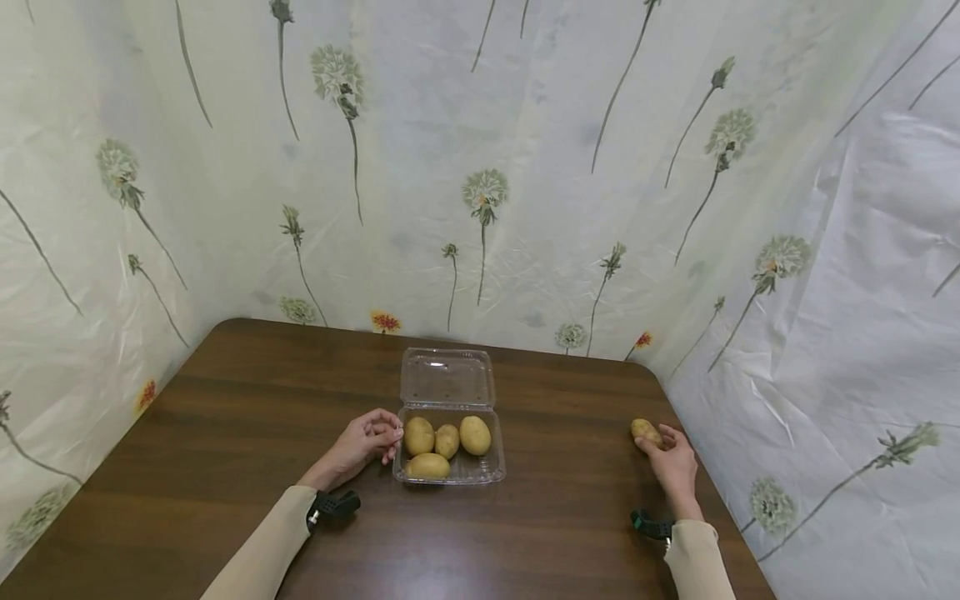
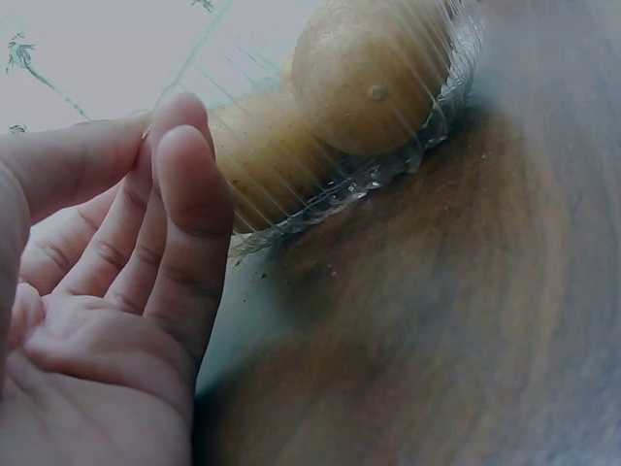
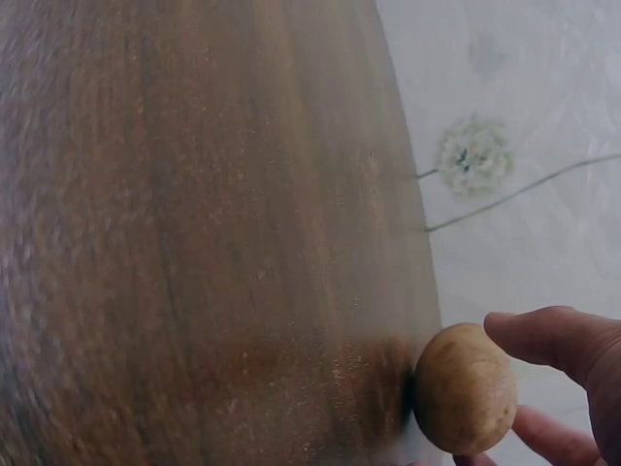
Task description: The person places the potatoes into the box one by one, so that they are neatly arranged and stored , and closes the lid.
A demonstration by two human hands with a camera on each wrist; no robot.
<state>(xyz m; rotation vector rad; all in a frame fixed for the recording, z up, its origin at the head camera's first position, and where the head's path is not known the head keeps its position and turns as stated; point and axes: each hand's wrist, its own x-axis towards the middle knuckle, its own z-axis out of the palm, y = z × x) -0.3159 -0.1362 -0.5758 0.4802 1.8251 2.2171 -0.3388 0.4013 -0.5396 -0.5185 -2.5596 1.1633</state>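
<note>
Near the middle of the table, a clear plastic clamshell box stands with its lid tipped back. Several potatoes lie inside, also visible through the ribbed wall in the left wrist view. My left hand pinches the box's left rim between thumb and fingertips. Far to the right, my right hand holds a single potato by the table's right edge. In the right wrist view the thumb lies against one side of that potato and fingers show on the other; part of the hand is out of frame.
The brown wooden table has rounded far corners. A pale curtain printed with dandelions hangs behind it and along both sides. Dark straps sit on both wrists.
</note>
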